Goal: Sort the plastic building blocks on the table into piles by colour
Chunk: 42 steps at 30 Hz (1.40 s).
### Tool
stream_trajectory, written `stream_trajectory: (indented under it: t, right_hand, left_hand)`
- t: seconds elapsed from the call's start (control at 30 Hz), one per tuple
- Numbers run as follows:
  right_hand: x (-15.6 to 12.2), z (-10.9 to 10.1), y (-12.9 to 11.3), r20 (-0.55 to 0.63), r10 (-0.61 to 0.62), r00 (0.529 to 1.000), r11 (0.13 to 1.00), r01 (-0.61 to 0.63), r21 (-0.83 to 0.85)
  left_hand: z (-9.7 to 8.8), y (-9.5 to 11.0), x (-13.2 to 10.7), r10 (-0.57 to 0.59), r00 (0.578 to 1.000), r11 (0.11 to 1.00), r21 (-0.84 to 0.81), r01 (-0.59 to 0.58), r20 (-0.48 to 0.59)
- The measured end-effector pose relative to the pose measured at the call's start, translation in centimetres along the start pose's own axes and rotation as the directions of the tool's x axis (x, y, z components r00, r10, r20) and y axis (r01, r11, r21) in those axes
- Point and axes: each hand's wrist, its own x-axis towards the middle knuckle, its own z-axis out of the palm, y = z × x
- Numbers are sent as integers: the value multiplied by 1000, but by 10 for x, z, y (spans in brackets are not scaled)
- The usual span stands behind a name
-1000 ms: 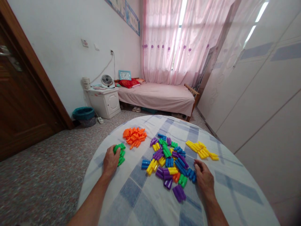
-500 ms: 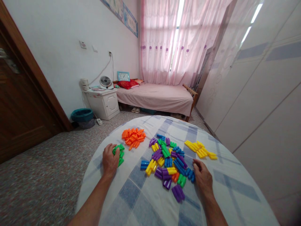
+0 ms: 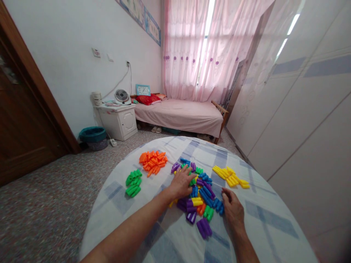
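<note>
My left hand (image 3: 181, 182) reaches over a mixed pile of plastic toy building pieces, its fingers apart around a green piece (image 3: 192, 181). Whether the fingertips touch that piece is unclear. My right hand (image 3: 233, 208) rests on the table at the pile's right edge, fingers loosely bent and apart, holding nothing visible. Close beside it lie blue pieces (image 3: 218, 206). Nearer to me are a purple piece (image 3: 204, 228) and a green piece (image 3: 208, 213). Part of the pile is hidden under my left hand and forearm.
Sorted groups lie around the pile: orange pieces (image 3: 153, 162) at the back left, green pieces (image 3: 133, 183) at the left, yellow pieces (image 3: 230, 176) at the right. A checked cloth covers the round table (image 3: 117, 223). Beyond stand a bed (image 3: 181, 113) and a white cabinet (image 3: 120, 122).
My left hand has moved right, from the green group to the mixed pile, leaving the green pieces on the cloth. My right hand stays beside the blue pieces.
</note>
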Motion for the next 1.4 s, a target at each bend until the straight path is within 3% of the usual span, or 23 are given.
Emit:
stream_trajectory:
  t: [0.1,0.23,0.37,0.47,0.57,0.67,0.77,0.83,0.93,1.1,1.2,1.33,1.4]
  right_hand:
    - [1,1,1,-1,3,1000,1000,-3,-4]
    - [0,1,0,2,4,1000,1000,-4,-7]
    - [-1,2,1,-11,-9,1000,1000,9,5]
    - [-1,2,2,-11,-33,999,999,33,-2]
    - [-1,2,1,-7,-34,999,999,34,-14]
    - [-1,1,-2,-8,-27,1000,999,26,-24]
    - [-2,-1,-5,-4,-27,1000,999,26,-34]
    - [-2,-1,-5,-2,-21,1000,999,21,-44]
    - [-2,-1,-5,5,-12,1000,999,13,-47]
    - [-2,-1,-5,1,4,1000,998,-4,-61]
    - [-2,-1,-5,-2,4,1000,998,-4,-56]
    - [-1,-1,-4,3,-1,1000,1000,1,-23]
    - [-1,0,-4,9,6,1000,1000,-6,-25]
  left_hand:
    - [5,2,15,-21,997,1000,9,20,79]
    - [9,1,20,2,996,1000,-9,-2,85]
    - [4,-3,14,-9,997,991,-131,-1,-80]
    - [-15,-8,-3,-73,958,975,-220,11,-279]
    - [-41,-25,-32,-192,864,969,-229,92,-465]
    - [-65,-59,-68,-324,700,945,-187,267,-637]
    - [-76,-101,-101,-430,549,868,-162,470,-717]
    - [-74,-125,-117,-489,499,815,-170,554,-716]
    - [-62,-145,-130,-608,491,746,-235,623,-624]
    - [-44,-145,-133,-714,479,675,-317,667,-511]
    - [-42,-141,-132,-663,531,720,-256,645,-527]
    - [-48,-133,-129,-505,591,772,-22,635,-629]
    - [-53,-124,-125,-431,659,775,122,620,-617]
